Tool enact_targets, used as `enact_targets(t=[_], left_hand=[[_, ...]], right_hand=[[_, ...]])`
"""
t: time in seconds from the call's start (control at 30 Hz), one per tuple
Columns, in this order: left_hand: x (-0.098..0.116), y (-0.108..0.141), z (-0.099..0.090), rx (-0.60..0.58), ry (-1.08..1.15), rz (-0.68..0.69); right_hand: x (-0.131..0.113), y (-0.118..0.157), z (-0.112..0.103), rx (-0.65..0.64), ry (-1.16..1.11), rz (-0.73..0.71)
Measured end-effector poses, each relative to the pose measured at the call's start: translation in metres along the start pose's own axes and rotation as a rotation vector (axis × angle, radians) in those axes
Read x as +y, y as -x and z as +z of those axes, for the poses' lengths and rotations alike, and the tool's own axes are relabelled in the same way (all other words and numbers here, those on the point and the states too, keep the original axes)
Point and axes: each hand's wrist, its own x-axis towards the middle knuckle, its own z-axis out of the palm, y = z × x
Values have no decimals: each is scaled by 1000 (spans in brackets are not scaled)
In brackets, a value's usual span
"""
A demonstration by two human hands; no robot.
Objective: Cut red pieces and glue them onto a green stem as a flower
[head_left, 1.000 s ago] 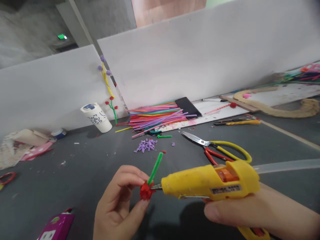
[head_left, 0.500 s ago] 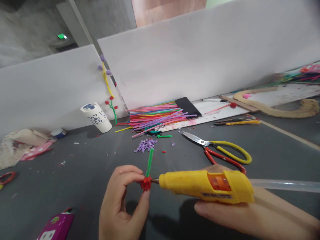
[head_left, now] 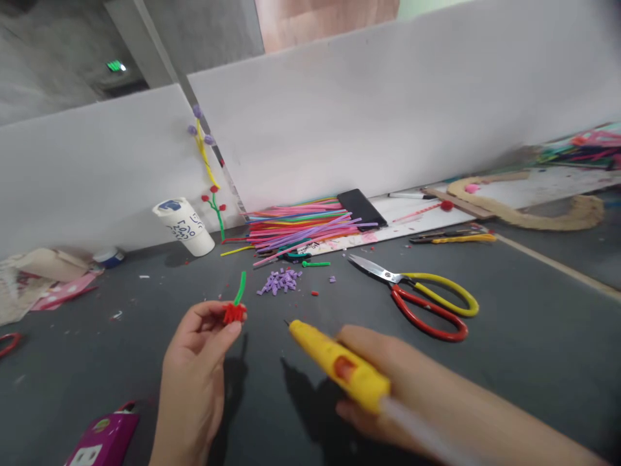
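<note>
Between its thumb and fingers, my left hand (head_left: pixel 196 362) pinches a small red pipe-cleaner flower (head_left: pixel 235 313) whose short green stem (head_left: pixel 240 288) points up. My right hand (head_left: pixel 371 362) is wrapped round a yellow hot glue gun (head_left: pixel 339 362), with a clear glue stick (head_left: pixel 417 427) coming out of its rear. The gun's nozzle points up and left, apart from the flower. Beyond the hands lies a heap of cut purple pipe-cleaner pieces (head_left: pixel 280 282). Scissors (head_left: pixel 427 294) with one yellow and one red handle lie to the right, blades parted.
A bundle of coloured pipe cleaners (head_left: pixel 301 226) and a black phone (head_left: pixel 361 208) lie along the white partition (head_left: pixel 388 116). A paper cup (head_left: pixel 187 226) stands left of them. A purple box (head_left: pixel 104 440) is at near left, a utility knife (head_left: pixel 456 238) at far right.
My left hand has moved left with the flower. The glue gun's nozzle has come away from the flower, and my right hand has tilted the gun, its rear swinging towards me.
</note>
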Motion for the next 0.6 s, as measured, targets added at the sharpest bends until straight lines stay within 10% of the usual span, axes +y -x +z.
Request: enact_targets(t=[0.23,0.6], left_hand=[[-4,8,4,-108,-28,-14],[-8,24,7,-235,-125,-21]], right_hand=[[23,-17,51,-68,621,-380],[35,-38,-9,125,957,-293]])
